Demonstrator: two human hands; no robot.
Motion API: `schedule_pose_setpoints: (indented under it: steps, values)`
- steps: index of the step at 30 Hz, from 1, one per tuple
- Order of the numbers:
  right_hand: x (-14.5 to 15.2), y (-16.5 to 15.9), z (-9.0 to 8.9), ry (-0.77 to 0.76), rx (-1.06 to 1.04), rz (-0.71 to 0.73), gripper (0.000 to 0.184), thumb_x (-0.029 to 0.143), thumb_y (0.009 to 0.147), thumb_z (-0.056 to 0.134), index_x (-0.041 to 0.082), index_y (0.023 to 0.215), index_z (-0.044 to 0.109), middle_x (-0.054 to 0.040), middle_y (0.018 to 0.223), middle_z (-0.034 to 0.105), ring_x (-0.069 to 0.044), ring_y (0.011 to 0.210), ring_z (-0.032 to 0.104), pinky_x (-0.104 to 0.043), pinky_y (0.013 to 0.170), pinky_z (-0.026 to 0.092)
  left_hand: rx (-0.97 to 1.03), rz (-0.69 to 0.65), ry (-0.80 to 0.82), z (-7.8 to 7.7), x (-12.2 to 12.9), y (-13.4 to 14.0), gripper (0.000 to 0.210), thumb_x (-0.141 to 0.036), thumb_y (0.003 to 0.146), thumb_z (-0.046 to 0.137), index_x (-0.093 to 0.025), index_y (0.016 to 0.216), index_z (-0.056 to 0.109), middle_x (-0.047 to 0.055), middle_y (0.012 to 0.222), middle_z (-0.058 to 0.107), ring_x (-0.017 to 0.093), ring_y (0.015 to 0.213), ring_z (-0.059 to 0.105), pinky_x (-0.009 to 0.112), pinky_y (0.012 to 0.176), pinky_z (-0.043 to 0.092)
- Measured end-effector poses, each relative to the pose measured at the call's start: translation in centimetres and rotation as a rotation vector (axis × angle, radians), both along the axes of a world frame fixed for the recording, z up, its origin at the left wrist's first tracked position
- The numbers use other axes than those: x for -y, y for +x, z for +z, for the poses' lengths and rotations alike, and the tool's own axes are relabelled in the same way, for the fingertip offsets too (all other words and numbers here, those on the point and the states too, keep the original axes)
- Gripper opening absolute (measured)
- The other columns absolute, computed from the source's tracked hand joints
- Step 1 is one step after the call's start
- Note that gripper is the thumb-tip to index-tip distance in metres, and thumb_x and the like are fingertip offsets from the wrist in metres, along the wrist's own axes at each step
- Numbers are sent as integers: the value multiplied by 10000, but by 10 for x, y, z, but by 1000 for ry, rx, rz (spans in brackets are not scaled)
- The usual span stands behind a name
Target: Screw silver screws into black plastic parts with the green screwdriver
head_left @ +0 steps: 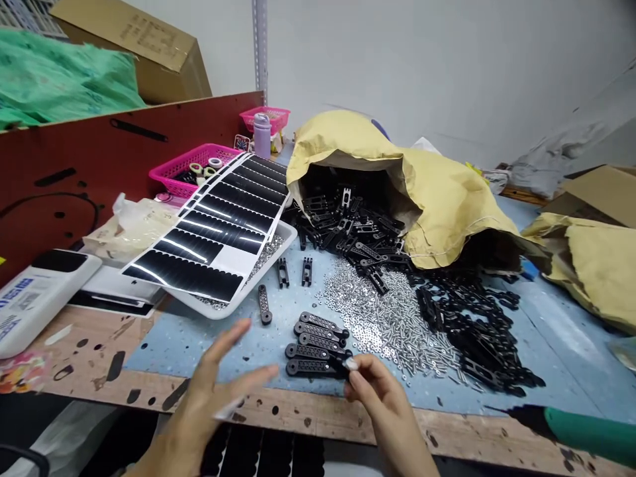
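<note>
My left hand (201, 404) is raised over the table's front edge, fingers spread and a little smeared by motion. A small white scrap shows by its palm; whether it is held cannot be told. My right hand (380, 401) pinches a dark plastic piece (339, 366) between thumb and fingers, mostly hidden, with a pale spot at the fingertips. It lies against a fanned row of several black plastic arms (311, 368) with patterned faces. Behind them are a single black arm (265, 305) and two black forked brackets (283, 272). Loose screws and nuts (387, 311) are heaped beyond my right hand.
A yellow sack (348, 136) spills black parts (368, 232); another black pile (477, 331) lies right. Sheets of black stickers (226, 218) cover a white tray (291, 235) of hardware. A green-handled screwdriver (586, 430) points in from the right. A pink basket (163, 173) stands at back left.
</note>
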State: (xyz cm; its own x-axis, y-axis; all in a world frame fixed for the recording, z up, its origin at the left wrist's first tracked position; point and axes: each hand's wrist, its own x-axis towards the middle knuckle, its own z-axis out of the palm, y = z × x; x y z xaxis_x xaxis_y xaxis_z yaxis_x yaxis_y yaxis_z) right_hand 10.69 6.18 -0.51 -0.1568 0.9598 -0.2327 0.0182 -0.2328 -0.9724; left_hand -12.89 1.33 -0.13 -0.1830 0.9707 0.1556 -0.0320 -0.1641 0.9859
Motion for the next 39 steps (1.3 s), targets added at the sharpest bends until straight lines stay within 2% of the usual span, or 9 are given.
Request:
schedule_pose_setpoints:
  steps: [3,6,15,19,25,29,34,37,39]
  values:
    - [-19,-5,-6,-7,23,127,298,478,758,668,190,811,614,17,664,510,-135,602,489,-247,571,394,-542,-296,86,-8,3,-11,751,-519,624,795,-393,1307,509,-53,1499,322,402,1383,164,541,1094,-192]
    - [-29,-16,-11,-42,73,229,233,408,774,646,176,761,617,25,632,500,-112,536,454,-235,518,361,-875,-405,182,-19,-1,-9,864,-536,653,766,-356,1404,379,-30,1557,154,419,1387,109,569,1060,-211]
    - [-42,-24,-4,141,508,415,160,197,823,543,184,699,645,2,685,565,-138,631,507,-260,585,367,-756,-356,203,-30,-11,-8,891,-512,603,814,-383,1382,401,-13,1522,276,414,1359,223,575,1071,-172]
    - [-44,-26,0,172,573,454,166,148,823,529,183,706,641,-1,694,573,-142,636,528,-266,589,378,-840,-415,189,-33,-12,-10,892,-531,644,780,-356,1411,359,-5,1549,191,418,1370,177,579,1058,-195]
    - [-45,-29,1,264,660,462,167,105,813,516,186,690,596,6,659,567,-128,595,512,-251,552,371,-800,-468,142,-36,-14,-13,845,-527,672,761,-392,1402,357,-14,1549,194,421,1375,161,618,1041,-196]
    - [-42,-29,-6,280,671,435,103,105,789,499,206,808,497,35,609,529,-119,528,496,-228,490,369,-845,-464,177,-38,-16,-11,895,-558,654,759,-349,1419,346,8,1558,155,431,1377,132,599,1037,-221]
    - [-38,-24,-8,539,924,341,165,211,772,574,216,868,439,-7,696,554,-153,532,525,-243,457,360,-533,-528,29,-23,-10,-11,830,-521,673,760,-383,1395,376,-36,1555,155,429,1394,35,588,1002,-279]
    - [-36,-24,-1,636,989,250,258,319,770,636,205,960,503,-69,882,555,-209,686,567,-276,512,412,97,-527,-187,-13,-1,-11,715,-640,742,624,-342,1367,449,-49,1551,178,375,1410,-56,512,1078,-216]
    - [-33,-28,3,567,803,219,254,326,807,607,207,1012,517,-58,886,552,-197,718,564,-296,586,458,461,-465,-247,-9,4,-10,700,-735,820,377,-316,1377,444,-36,1535,243,334,1421,-3,482,1136,-93]
